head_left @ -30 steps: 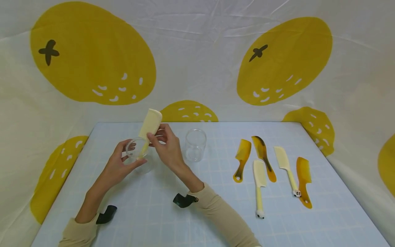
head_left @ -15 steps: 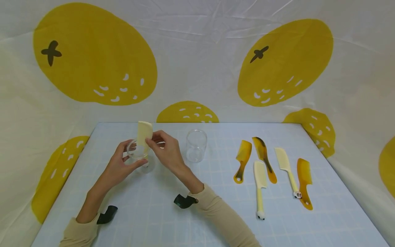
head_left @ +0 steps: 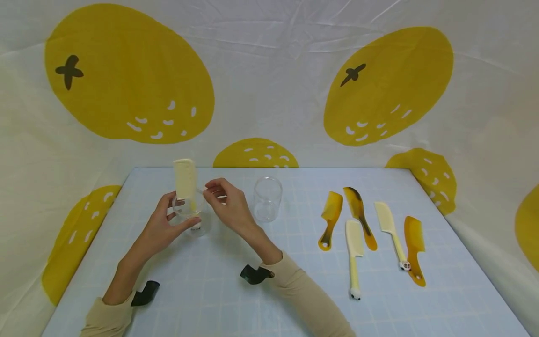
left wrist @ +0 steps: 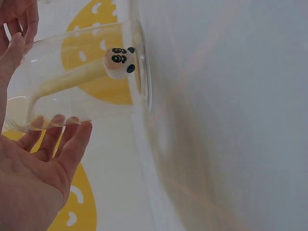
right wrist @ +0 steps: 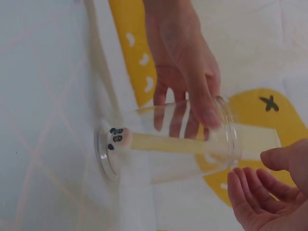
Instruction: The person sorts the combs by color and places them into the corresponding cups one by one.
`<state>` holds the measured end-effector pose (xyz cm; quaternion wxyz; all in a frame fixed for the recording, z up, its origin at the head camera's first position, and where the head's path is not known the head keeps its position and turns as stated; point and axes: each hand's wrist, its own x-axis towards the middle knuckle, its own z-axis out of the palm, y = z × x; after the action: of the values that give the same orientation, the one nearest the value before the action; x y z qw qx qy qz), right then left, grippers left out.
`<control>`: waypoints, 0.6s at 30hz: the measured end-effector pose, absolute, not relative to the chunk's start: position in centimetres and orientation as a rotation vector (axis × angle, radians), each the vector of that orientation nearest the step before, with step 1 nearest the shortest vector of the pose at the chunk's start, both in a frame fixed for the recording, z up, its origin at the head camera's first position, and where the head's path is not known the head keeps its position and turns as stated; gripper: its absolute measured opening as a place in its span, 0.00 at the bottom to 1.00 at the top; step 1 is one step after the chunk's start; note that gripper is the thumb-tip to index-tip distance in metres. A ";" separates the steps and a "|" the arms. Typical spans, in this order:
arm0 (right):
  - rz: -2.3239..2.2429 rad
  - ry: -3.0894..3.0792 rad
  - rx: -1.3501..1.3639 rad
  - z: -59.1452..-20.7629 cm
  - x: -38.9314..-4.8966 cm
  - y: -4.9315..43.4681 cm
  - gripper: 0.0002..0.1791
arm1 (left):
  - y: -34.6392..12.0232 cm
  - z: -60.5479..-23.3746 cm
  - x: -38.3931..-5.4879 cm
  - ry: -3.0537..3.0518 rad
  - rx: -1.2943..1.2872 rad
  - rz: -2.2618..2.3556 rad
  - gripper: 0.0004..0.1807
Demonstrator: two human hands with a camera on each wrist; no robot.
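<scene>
My left hand (head_left: 162,224) grips a clear glass cup (right wrist: 159,168) round its upper part, thumb on one side and fingers on the other. Inside it stands a cream comb (head_left: 185,180), panda-head end (left wrist: 118,62) down near the base. The comb's toothed part rises above the rim and leans left in the head view. My right hand (head_left: 229,203) is beside the rim with bent, loose fingers and nothing between thumb and fingertips. In the right wrist view its fingertips (right wrist: 236,175) are close to the rim, apart from the comb.
A second clear glass cup (head_left: 267,199) stands right of my right hand. On the table's right side lie two more cream combs (head_left: 353,238) with panda ends and several amber-brown combs (head_left: 332,208). A patterned curtain (head_left: 269,84) rises behind the table's back edge.
The cream comb has gone down into the held cup and now leans left. My right hand has let go of it and drawn slightly right. The left hand keeps its grip.
</scene>
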<state>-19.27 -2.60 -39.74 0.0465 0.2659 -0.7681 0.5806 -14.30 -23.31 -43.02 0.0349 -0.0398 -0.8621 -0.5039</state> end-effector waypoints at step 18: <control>1.774 -2.287 0.763 -38.7 -18.6 0.9 0.10 | -23.4 -43.3 -14.5 -2.664 -0.108 -1.535 0.55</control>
<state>-18.64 0.87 -38.68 0.0743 0.2542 -0.7619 0.5910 -14.52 -23.41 -43.35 0.0327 -0.0350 -0.8654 -0.4988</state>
